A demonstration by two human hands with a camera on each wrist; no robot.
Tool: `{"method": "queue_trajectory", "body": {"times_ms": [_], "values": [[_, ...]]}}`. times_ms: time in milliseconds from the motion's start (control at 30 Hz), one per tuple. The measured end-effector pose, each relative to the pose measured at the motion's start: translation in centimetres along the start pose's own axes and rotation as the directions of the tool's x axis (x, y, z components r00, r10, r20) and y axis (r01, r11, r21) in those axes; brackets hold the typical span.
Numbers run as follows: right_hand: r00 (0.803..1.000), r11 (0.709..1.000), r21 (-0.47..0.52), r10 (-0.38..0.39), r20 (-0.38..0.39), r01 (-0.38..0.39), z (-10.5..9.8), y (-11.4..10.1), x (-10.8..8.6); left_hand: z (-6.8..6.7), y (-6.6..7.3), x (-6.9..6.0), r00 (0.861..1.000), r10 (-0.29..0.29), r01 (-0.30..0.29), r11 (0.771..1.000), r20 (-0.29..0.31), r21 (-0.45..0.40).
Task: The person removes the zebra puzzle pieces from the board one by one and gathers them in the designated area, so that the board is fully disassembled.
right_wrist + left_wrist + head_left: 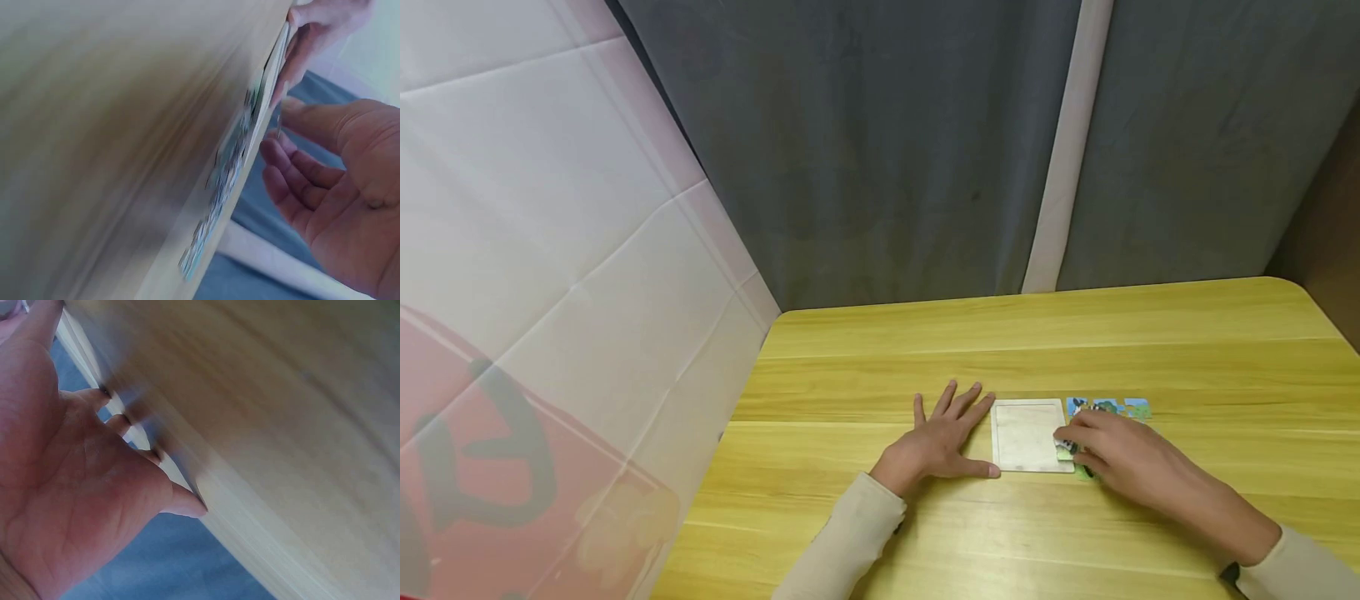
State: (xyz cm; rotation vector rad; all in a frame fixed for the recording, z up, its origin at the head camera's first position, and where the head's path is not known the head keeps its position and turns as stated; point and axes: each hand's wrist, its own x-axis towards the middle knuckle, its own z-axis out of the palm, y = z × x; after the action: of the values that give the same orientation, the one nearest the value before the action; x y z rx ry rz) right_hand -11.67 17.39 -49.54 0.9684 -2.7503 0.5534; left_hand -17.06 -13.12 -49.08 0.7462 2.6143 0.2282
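A pale square puzzle tray [1025, 437] lies flat on the wooden table. My left hand [942, 439] rests at its left side with fingers spread, thumb and a finger near the tray's edge; the left wrist view shows its fingertips on the tabletop. Between thumb and fingers, my right hand [1138, 460] pinches a thin puzzle piece [1065, 451] with a black-and-white and green picture, over the tray's right edge. In the right wrist view this piece [282, 112] appears edge-on above the table. Several loose puzzle pieces [1138, 408] lie right of the tray, partly hidden by my right hand.
The yellow wooden table [850, 375] ends at a grey curtain [865, 167] with a pale vertical strip [1067, 158]. A white printed panel [572, 192] stands along the left side. At the far right is a brown surface [1326, 217].
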Motion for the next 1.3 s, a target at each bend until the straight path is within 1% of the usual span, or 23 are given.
{"method": "queue_trajectory", "body": {"times_ms": [100,300,400,533,633,767,900,1033,1300], "values": [[1.000,1.000,0.010,0.012,-0.001,-0.012,-0.4,0.7,-0.8,0.0,0.0,0.0,1.000,0.003,-0.003,1.000,0.004,-0.007],[0.998,0.999,0.013,0.038,-0.057,-0.037,-1.2,2.1,-2.7,-0.1,0.1,0.0,1.000,0.000,0.000,1.000,0.007,-0.005],[0.994,0.996,0.016,0.092,-0.056,-0.091,-1.6,2.7,-3.6,-0.1,0.0,-0.1,1.000,-0.002,0.002,1.000,0.009,-0.008],[0.985,0.985,0.038,0.168,-0.043,-0.166,-2.1,3.4,-4.8,-0.1,-0.1,-0.1,1.000,0.003,-0.003,1.000,0.006,-0.008],[0.980,0.980,0.052,0.196,-0.025,-0.194,-2.3,4.0,-5.5,-0.1,-0.1,0.0,1.000,0.007,-0.007,1.000,0.004,-0.005],[0.973,0.973,0.027,0.230,0.010,-0.230,-2.4,4.5,-6.2,-0.1,0.0,0.0,1.000,0.007,-0.006,1.000,0.006,-0.005],[0.957,0.959,0.000,0.283,0.060,-0.283,-2.5,4.7,-6.6,-0.1,0.0,0.0,1.000,0.006,-0.006,1.000,0.008,-0.007],[0.950,0.953,-0.005,0.302,0.083,-0.303,-2.4,4.6,-6.9,-0.1,0.0,0.0,1.000,0.007,-0.007,1.000,0.009,-0.007],[0.951,0.953,-0.014,0.303,0.061,-0.303,-2.1,4.7,-7.5,-0.1,0.0,0.0,1.000,0.002,-0.002,1.000,0.009,0.001]]}}
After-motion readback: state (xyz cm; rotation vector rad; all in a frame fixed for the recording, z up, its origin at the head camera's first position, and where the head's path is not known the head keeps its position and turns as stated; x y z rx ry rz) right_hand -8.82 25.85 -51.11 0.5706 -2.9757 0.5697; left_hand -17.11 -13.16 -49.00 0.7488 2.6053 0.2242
